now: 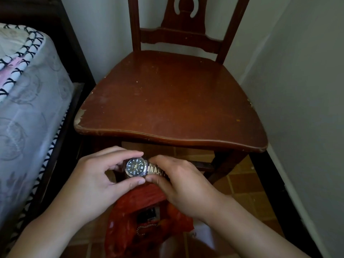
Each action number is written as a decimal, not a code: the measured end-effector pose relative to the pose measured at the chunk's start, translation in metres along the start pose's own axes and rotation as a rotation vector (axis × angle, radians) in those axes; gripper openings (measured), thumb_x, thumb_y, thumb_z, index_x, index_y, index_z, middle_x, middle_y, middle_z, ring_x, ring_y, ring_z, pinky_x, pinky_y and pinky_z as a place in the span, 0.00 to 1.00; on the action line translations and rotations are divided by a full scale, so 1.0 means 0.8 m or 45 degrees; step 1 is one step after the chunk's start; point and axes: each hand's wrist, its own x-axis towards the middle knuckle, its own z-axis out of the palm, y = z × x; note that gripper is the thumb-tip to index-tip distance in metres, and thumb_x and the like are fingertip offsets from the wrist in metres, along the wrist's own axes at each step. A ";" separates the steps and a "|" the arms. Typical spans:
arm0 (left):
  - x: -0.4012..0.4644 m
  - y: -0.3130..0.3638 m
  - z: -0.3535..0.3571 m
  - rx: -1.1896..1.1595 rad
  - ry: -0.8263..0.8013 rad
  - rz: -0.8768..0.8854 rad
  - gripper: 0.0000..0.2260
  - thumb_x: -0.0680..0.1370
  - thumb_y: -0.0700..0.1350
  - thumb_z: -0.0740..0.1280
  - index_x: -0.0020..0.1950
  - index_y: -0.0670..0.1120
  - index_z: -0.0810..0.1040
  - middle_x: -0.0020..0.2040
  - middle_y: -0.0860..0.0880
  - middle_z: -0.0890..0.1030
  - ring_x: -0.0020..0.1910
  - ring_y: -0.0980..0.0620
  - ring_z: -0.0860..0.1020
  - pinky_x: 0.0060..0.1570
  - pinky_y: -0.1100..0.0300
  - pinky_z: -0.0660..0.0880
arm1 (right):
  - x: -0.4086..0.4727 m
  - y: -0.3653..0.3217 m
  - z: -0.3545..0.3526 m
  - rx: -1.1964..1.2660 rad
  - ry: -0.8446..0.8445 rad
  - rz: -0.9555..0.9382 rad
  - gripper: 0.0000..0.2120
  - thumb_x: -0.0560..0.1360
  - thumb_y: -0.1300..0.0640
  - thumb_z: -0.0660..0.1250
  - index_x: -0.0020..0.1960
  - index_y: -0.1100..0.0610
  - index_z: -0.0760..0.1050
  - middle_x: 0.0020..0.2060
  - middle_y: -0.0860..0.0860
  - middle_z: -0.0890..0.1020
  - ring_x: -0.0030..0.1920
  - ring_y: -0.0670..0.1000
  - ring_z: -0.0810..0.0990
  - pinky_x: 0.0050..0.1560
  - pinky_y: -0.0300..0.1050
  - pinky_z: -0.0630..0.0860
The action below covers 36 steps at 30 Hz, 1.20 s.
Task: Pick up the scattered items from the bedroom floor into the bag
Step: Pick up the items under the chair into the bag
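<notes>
A metal wristwatch (136, 167) with a dark dial and a link band is held in front of the chair's seat edge. My left hand (96, 175) pinches the watch case between thumb and fingers. My right hand (178, 180) grips the band on the right side. Directly below the hands lies a red plastic bag (130, 216) on the tiled floor. Its mouth gapes, showing a dark item (149, 214) and a thin chain (145, 229) inside.
A dark wooden chair (167, 97) stands straight ahead in the corner, its seat bare. A bed (22, 101) with a patterned cover runs along the left. White walls close in behind and on the right. The floor is orange tile (247, 187).
</notes>
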 end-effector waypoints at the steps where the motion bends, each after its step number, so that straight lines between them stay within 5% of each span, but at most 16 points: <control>1: -0.001 -0.003 0.003 0.004 -0.003 -0.010 0.23 0.65 0.52 0.81 0.60 0.57 0.86 0.55 0.59 0.85 0.53 0.56 0.84 0.53 0.68 0.78 | 0.001 0.004 0.003 0.000 -0.010 0.001 0.12 0.84 0.46 0.64 0.63 0.51 0.76 0.51 0.46 0.81 0.50 0.49 0.80 0.49 0.54 0.78; 5: 0.000 -0.014 0.019 0.084 -0.006 -0.038 0.22 0.65 0.46 0.84 0.58 0.54 0.87 0.54 0.60 0.84 0.52 0.55 0.83 0.51 0.63 0.78 | 0.006 0.021 0.008 -0.016 -0.014 0.050 0.12 0.82 0.45 0.68 0.63 0.47 0.80 0.47 0.46 0.80 0.48 0.49 0.80 0.46 0.54 0.78; 11: 0.000 -0.026 0.028 0.154 0.001 -0.052 0.23 0.65 0.43 0.85 0.58 0.56 0.87 0.53 0.61 0.83 0.51 0.57 0.81 0.49 0.72 0.74 | 0.009 0.025 0.019 0.008 -0.086 0.168 0.08 0.82 0.50 0.67 0.60 0.49 0.79 0.53 0.49 0.81 0.55 0.51 0.80 0.54 0.52 0.77; 15: 0.001 -0.029 0.024 0.105 0.039 -0.060 0.23 0.66 0.42 0.85 0.58 0.55 0.87 0.53 0.58 0.84 0.49 0.53 0.83 0.50 0.60 0.80 | 0.011 0.034 0.010 0.199 -0.124 0.279 0.04 0.83 0.56 0.66 0.55 0.54 0.79 0.45 0.48 0.82 0.47 0.47 0.79 0.44 0.40 0.72; 19: 0.003 -0.025 0.030 0.095 0.039 -0.047 0.23 0.66 0.41 0.85 0.58 0.54 0.87 0.52 0.59 0.83 0.52 0.56 0.83 0.50 0.64 0.78 | 0.010 0.033 0.010 0.255 -0.104 0.273 0.04 0.82 0.50 0.68 0.51 0.50 0.78 0.41 0.50 0.83 0.42 0.51 0.80 0.42 0.52 0.74; 22: 0.004 -0.026 0.032 0.078 0.047 -0.083 0.22 0.66 0.42 0.85 0.58 0.56 0.87 0.52 0.59 0.83 0.50 0.55 0.83 0.50 0.57 0.81 | 0.013 0.034 0.014 0.325 -0.079 0.288 0.02 0.82 0.53 0.69 0.50 0.49 0.78 0.39 0.50 0.82 0.41 0.51 0.80 0.43 0.54 0.75; 28: 0.001 -0.037 0.035 0.034 -0.004 -0.172 0.20 0.64 0.43 0.86 0.52 0.56 0.88 0.50 0.58 0.82 0.44 0.51 0.80 0.46 0.52 0.80 | 0.016 0.041 0.022 0.577 -0.160 0.357 0.18 0.80 0.69 0.65 0.55 0.49 0.85 0.44 0.52 0.87 0.44 0.44 0.82 0.49 0.43 0.78; 32: -0.002 -0.054 0.038 -0.032 -0.018 -0.349 0.19 0.67 0.40 0.84 0.52 0.57 0.86 0.44 0.58 0.83 0.38 0.52 0.83 0.46 0.46 0.82 | 0.021 0.051 0.034 0.539 -0.159 0.373 0.06 0.82 0.60 0.68 0.49 0.54 0.84 0.39 0.53 0.85 0.35 0.43 0.78 0.40 0.47 0.76; 36: -0.007 -0.073 0.045 0.007 -0.046 -0.477 0.20 0.68 0.40 0.83 0.54 0.59 0.86 0.40 0.53 0.85 0.35 0.54 0.82 0.45 0.48 0.83 | 0.025 0.057 0.055 0.517 -0.147 0.453 0.06 0.80 0.55 0.72 0.45 0.52 0.84 0.33 0.47 0.82 0.31 0.41 0.77 0.37 0.41 0.75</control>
